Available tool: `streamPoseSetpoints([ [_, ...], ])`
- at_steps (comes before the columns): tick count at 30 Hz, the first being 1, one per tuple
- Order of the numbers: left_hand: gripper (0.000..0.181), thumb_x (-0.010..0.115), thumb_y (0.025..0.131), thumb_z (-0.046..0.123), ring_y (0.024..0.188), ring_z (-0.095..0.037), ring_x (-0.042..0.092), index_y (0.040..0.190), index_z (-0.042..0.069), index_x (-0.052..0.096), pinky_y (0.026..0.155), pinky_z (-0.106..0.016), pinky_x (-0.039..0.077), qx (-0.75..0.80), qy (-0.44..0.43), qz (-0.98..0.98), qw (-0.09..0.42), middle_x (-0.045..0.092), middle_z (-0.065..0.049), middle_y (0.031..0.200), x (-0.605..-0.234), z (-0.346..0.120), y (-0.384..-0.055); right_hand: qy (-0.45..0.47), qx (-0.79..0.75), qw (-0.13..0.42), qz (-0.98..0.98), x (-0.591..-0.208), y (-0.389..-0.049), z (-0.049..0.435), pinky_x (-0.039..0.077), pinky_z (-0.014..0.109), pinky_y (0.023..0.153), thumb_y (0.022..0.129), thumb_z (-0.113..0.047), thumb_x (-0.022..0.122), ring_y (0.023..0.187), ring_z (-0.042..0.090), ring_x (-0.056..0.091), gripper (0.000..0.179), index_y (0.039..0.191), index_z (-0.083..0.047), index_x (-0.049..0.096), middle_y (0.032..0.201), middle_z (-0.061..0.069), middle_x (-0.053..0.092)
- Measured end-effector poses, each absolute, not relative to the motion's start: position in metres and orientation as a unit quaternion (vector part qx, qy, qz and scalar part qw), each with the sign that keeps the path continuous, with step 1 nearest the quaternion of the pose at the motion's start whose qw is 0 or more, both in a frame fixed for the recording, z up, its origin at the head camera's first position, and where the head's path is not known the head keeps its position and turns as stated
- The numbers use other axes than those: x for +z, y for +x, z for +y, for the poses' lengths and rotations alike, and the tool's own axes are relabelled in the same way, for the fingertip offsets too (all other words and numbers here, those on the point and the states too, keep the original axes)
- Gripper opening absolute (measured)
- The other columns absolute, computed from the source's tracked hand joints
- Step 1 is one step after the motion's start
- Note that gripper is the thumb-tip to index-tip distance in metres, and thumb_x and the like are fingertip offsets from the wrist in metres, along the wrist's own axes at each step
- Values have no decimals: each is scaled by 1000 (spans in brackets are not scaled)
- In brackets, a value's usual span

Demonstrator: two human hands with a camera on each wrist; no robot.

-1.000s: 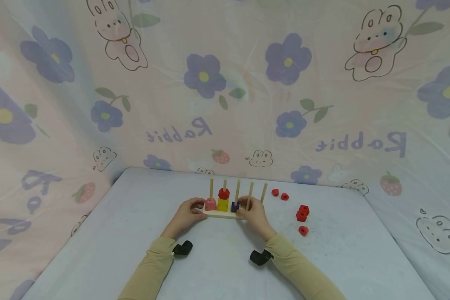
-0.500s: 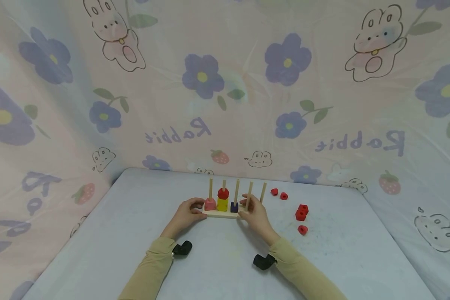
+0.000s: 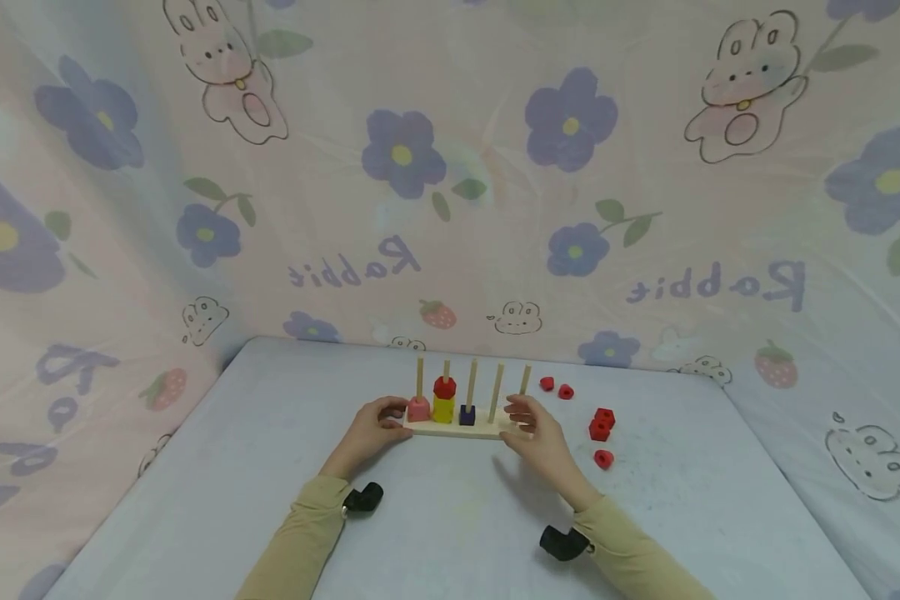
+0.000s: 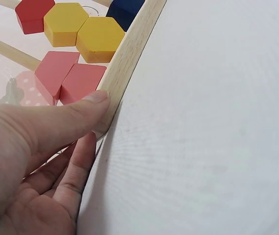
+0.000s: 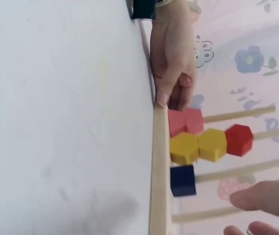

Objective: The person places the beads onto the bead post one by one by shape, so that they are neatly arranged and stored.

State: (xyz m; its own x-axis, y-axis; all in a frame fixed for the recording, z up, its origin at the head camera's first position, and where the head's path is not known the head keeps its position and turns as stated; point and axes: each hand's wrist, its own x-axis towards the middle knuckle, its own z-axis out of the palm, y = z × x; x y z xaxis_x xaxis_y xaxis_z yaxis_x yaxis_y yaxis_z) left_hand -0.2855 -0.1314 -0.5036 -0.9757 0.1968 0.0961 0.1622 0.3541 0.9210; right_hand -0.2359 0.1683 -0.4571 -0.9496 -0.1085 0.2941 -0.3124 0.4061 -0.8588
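Note:
A wooden peg stacker with a pale base stands on the white table. Its leftmost peg carries two pink blocks. Two yellow hexagons and a red hexagon share the second peg, and a dark blue cube sits on the third. The fourth peg is bare; the foot of the fifth peg hides behind my right fingers. My left hand grips the base's left end, thumb on its front edge. At the right end, my right hand is spread with nothing in it.
Loose red blocks lie right of the stacker: two farther back, a touching pair, and a single one nearer. A patterned cloth rises behind the table.
My right hand has moved right along the stacker, from beside the dark blue cube to the base's right end. My left hand stays on the left end.

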Motion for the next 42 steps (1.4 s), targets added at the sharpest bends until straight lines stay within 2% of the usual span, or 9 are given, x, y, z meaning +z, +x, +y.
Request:
streamPoseSetpoints([
  [11,50,79,76,2,84,-18,61,122,4,60,79,-31,54,555,112,824,9,62,-8,106,-506,-132,-285,134,458,146,-867,-441,-233,231,50,49,85,80,3,74,103,30,60,44,121,-1,58,110,16,64],
  [18,50,79,76,2,84,-18,61,122,4,60,79,-31,54,554,112,825,6,63,-8,106,-507,-131,-286,101,436,139,-883,-436,-232,273,48,48,89,85,-1,70,106,31,58,39,121,-1,57,114,16,62],
  [26,50,79,76,2,84,-18,61,122,5,60,79,-31,53,551,107,827,5,62,-8,106,-507,-131,-285,87,411,138,-897,-448,-236,310,46,54,89,88,-2,67,107,37,56,38,123,2,55,116,21,61],
  [28,50,79,76,1,84,-18,61,122,4,60,79,-31,53,551,106,828,5,63,-8,106,-506,-131,-285,84,406,138,-899,-450,-236,315,48,51,88,88,-2,67,107,37,56,37,123,2,55,116,21,61],
  [31,50,79,76,1,84,-17,61,122,4,60,78,-30,53,549,103,830,7,62,-8,105,-505,-130,-284,75,397,136,-904,-454,-237,320,52,38,84,87,-2,68,105,36,58,37,122,2,56,115,21,61],
  [35,50,79,76,1,84,-17,61,122,5,60,78,-30,53,549,103,829,7,62,-8,105,-505,-130,-284,73,395,132,-906,-458,-241,325,50,22,78,87,-1,68,103,35,59,37,121,2,57,115,21,61],
  [42,51,79,76,1,83,-17,61,122,4,60,78,-29,54,548,109,829,3,63,-8,105,-506,-131,-286,87,399,119,-905,-470,-249,332,49,20,77,86,-1,68,101,35,59,34,119,2,58,111,19,63],
])
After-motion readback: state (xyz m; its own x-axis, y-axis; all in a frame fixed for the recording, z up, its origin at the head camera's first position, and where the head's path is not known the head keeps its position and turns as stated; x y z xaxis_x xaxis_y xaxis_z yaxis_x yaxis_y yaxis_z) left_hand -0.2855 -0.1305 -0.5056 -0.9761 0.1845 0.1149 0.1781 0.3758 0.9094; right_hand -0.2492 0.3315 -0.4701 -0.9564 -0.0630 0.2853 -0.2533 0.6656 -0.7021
